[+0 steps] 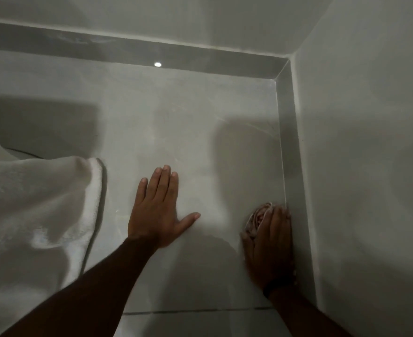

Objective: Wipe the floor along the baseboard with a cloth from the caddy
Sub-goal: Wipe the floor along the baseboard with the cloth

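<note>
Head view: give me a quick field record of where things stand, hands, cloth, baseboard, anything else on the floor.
right hand: pressed on the cloth, against the right-side baseboard
cloth: pinkish, bunched, on the floor at the baseboard's foot, partly under the fingers
left hand: flat on the floor tile, fingers spread, holding nothing
baseboard: grey strip, runs along the right wall to the corner, then along the far wall
floor: glossy pale tile, one grout line near the bottom of the view
white fabric: draped at left, apart from both hands
caddy: not in view
</note>
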